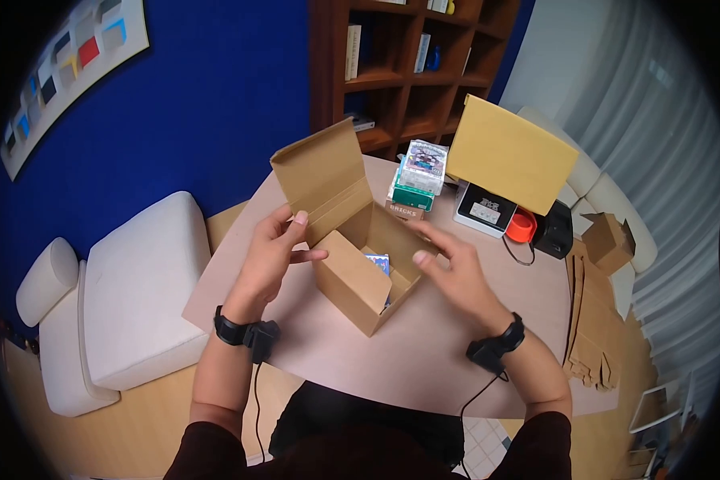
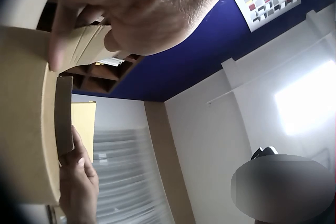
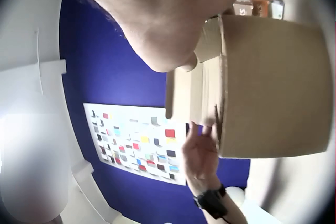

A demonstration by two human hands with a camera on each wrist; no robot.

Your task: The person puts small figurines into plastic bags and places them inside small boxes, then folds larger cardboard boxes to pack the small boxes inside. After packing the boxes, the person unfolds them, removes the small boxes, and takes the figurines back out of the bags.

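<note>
A brown cardboard box (image 1: 346,294) rests on the counter (image 1: 408,360), between the two hands, turned cornerwise with its mouth upward. Its lid (image 1: 320,172) is raised on the far left side, so the inside is left exposed, and a small blue printed item (image 1: 380,262) can be seen within, partly covered by a side flap (image 1: 358,270).

The left hand (image 1: 266,260) is placed beside the lid's fold, its fingers apart and fairly straight, with a fingertip laid against the cardboard edge; the lid seems to be steadied from there. The right hand (image 1: 462,276) is set at the opposite rim, thumb and fingers apart, probably so that the walls are kept from shifting; whether the cardboard is pinched there cannot be told.

The cardboard is matt, thin-walled and crisply creased, with parallel score lines across the lid's hinge. Beyond it, a shiny silvery pack (image 1: 424,162) is stacked over a green box (image 1: 412,197), a compact arrangement with the flat faces used as support. To the right, a broad, smooth yellow panel (image 1: 512,152) is seen above a black-and-white box (image 1: 486,213), beside a glossy red ring-shaped object (image 1: 521,226). Flattened cardboard (image 1: 590,328) lies along the counter's right side.
</note>
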